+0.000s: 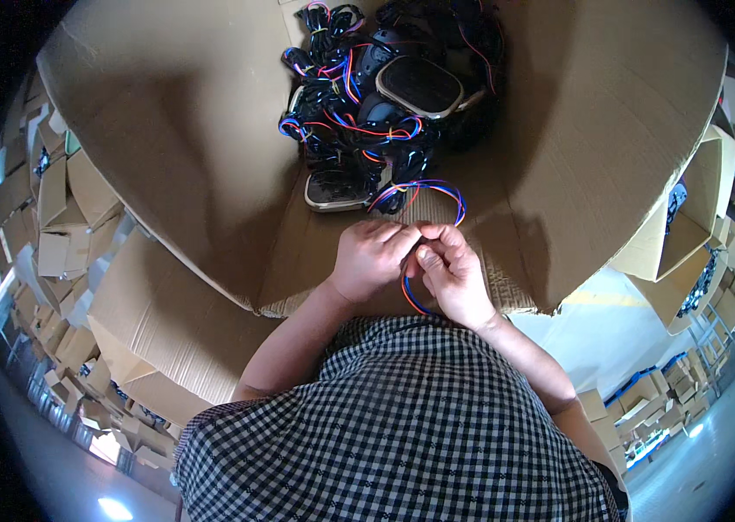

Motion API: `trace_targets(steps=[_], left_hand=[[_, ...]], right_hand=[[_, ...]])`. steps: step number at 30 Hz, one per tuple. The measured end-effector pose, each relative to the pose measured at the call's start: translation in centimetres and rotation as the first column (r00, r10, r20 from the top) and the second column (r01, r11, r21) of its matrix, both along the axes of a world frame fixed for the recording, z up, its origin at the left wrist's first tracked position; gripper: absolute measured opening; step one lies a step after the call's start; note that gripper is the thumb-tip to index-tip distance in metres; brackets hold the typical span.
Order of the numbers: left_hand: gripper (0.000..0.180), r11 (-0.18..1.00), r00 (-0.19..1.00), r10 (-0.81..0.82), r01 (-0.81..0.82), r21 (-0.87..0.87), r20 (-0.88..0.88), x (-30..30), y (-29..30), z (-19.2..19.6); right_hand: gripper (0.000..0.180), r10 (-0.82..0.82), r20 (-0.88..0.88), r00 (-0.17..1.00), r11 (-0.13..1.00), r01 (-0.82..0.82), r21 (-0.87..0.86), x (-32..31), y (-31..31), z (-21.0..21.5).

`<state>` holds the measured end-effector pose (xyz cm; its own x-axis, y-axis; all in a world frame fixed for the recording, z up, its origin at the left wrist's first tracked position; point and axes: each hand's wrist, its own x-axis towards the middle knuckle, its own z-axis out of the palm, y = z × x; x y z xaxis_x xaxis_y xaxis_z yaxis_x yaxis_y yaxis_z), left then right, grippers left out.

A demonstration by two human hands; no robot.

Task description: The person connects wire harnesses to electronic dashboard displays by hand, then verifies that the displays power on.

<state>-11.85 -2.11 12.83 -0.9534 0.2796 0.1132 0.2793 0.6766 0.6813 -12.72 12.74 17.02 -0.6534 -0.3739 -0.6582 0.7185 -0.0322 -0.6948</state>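
Both my hands meet in front of my body, at the near side of a large cardboard box. My left hand (374,258) has its fingers closed on a thin bundle of red and blue wires (414,300). My right hand (452,271) pinches at the same wires, its thumb and fingertips touching those of the left. Beyond them the wires loop up toward a heap of black cables (359,130) tied in coils. Among the cables lie dark rounded devices with pale rims, one large device (420,85) and a smaller device (337,189).
The tall cardboard flaps (176,130) of the box spread around the heap on both sides. Another carton (176,313) stands by my left arm. An open carton (685,213) with dark contents is at the right. Many more boxes line the floor behind.
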Motion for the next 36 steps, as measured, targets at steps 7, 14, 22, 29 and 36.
trace_targets(steps=[7,14,22,29,36], left_hand=[[0.013,0.998,1.000,-0.017,0.017,-0.059,-0.012,0.2,0.0,0.1],[0.010,0.996,0.997,-0.064,0.066,-0.057,0.037,0.0,-0.2,-0.3],[0.009,0.934,0.867,-0.327,0.235,0.270,0.376,-0.2,-2.3,0.8],[0.006,0.901,0.767,-0.354,0.126,0.415,0.535,-0.2,-2.8,1.1],[0.008,0.897,0.721,-0.393,0.162,0.412,0.571,0.4,-2.6,0.3]], right_hand=[[0.019,0.083,-0.097,0.992,0.977,-0.062,0.202,0.7,0.4,-0.6],[0.016,0.087,-0.065,0.994,0.964,-0.067,0.257,0.6,1.0,-1.2],[0.011,0.088,0.223,0.971,0.996,-0.088,-0.013,0.4,1.6,-1.3],[0.010,0.203,0.166,0.965,0.979,-0.201,-0.029,0.6,1.8,-1.2],[0.013,0.272,0.048,0.961,0.962,-0.272,0.000,1.1,2.5,-2.2]])
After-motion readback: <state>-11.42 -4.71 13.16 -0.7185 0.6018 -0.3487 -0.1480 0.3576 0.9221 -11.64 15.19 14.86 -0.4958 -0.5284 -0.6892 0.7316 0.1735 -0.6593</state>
